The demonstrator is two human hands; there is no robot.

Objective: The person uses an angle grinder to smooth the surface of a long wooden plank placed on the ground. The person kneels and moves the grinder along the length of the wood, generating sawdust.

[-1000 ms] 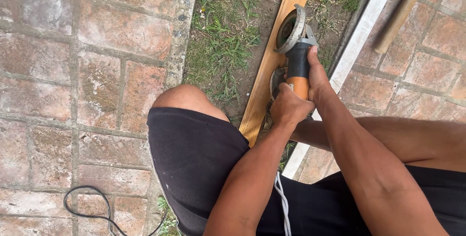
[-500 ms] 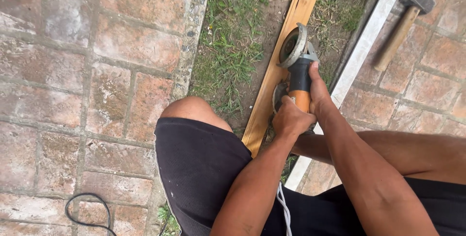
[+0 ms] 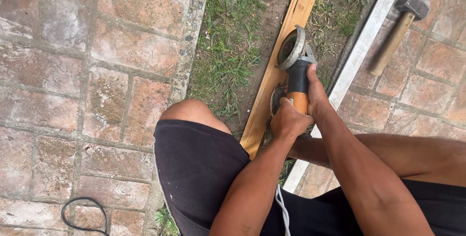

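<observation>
An orange and black angle grinder with a grey disc guard rests its disc on a long wooden plank lying on the ground. My left hand grips the rear of the grinder's orange body. My right hand is wrapped along its right side, thumb stretched toward the black neck. The disc itself is mostly hidden by the guard. My bent left knee in black shorts is just left of the plank's near end.
A hammer with a wooden handle lies on the brick paving at the upper right. A pale metal strip runs beside the plank. Grass and soil lie between brick areas. A black cable loops at the lower left.
The view shifted slightly; the grinder and both hands sit lower in the frame than one second ago. Both hands have kept their grip throughout.
</observation>
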